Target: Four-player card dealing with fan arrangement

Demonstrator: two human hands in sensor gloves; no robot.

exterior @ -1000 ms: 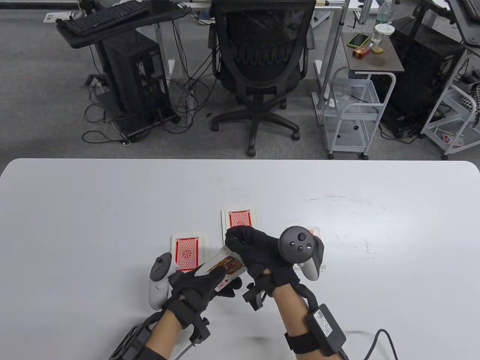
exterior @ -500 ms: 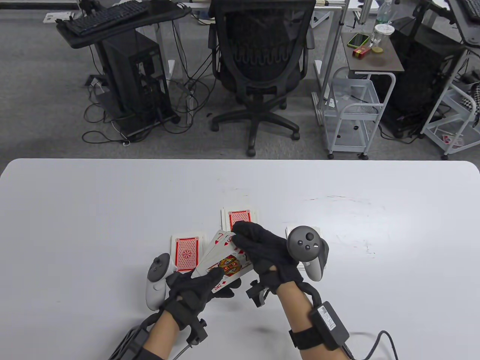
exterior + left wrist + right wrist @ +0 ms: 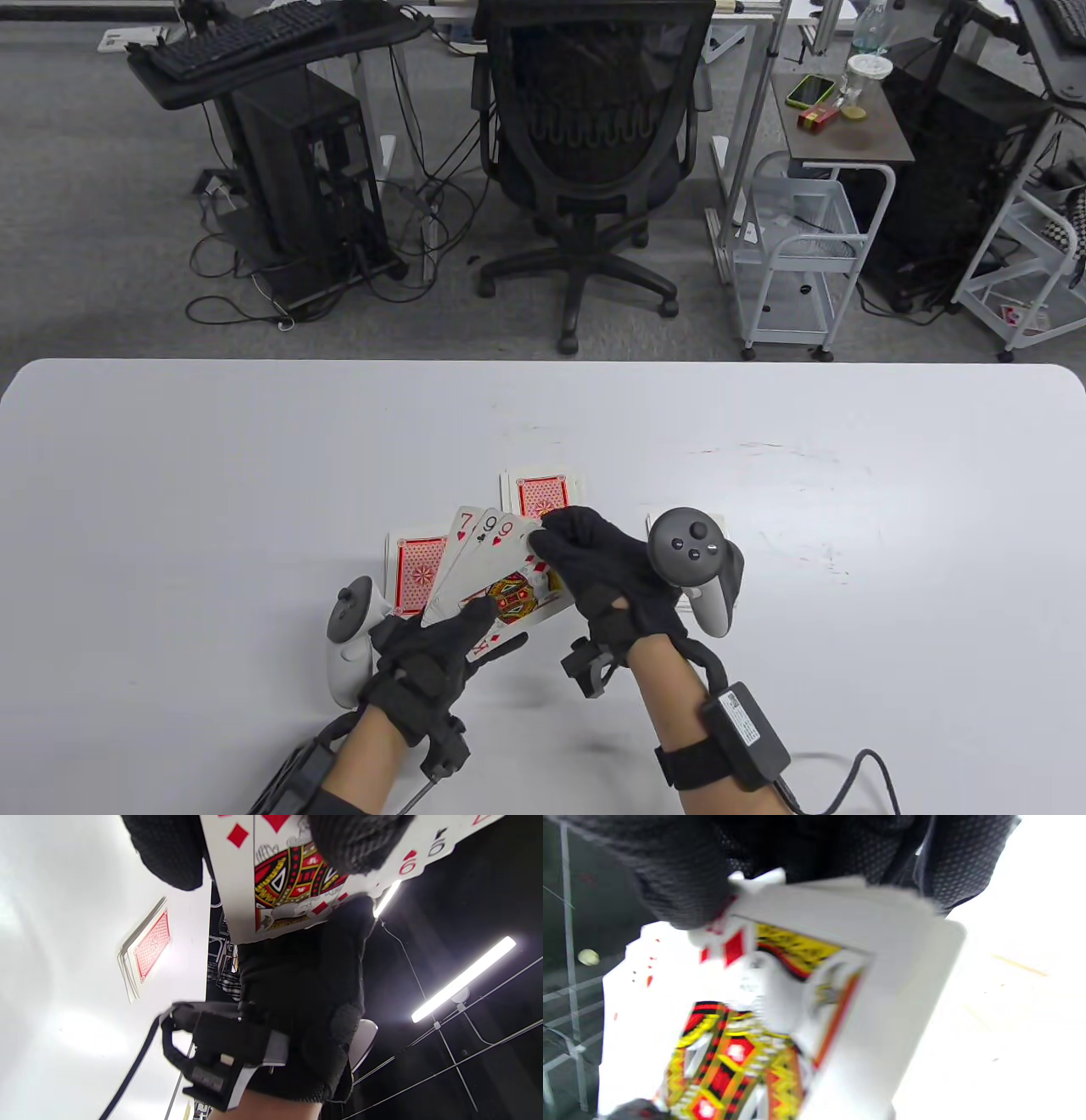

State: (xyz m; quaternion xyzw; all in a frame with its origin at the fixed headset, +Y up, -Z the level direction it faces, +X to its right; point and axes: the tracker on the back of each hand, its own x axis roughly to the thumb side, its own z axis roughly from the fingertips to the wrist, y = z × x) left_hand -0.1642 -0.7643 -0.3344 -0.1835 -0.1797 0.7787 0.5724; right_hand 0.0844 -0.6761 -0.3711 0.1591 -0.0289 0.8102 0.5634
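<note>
From my remote seat I see the fan (image 3: 496, 564) wider than it was a second ago: then only the king's face showed between my hands, and now a seven, a nine and a six stick out toward 11 o'clock. My left hand (image 3: 433, 658) pinches the low corner of the cards, thumb on the faces. My right hand (image 3: 607, 577) grips their upper right edge at about 1 o'clock, fingers curled over it; the right wrist view is blurred, but the king (image 3: 746, 1035) sits under those fingers.

Three face-down piles lie on the bench (image 3: 212, 475): the left pile (image 3: 420, 573) at 9 o'clock, partly covered by the fan, the far pile (image 3: 543, 492) at 12 o'clock, and the right pile (image 3: 683, 519) at 3 o'clock, mostly hidden behind my right hand's tracker.

I judge the dealing done and this hand partway spread. The remaining cards behind the king still need sliding out.
</note>
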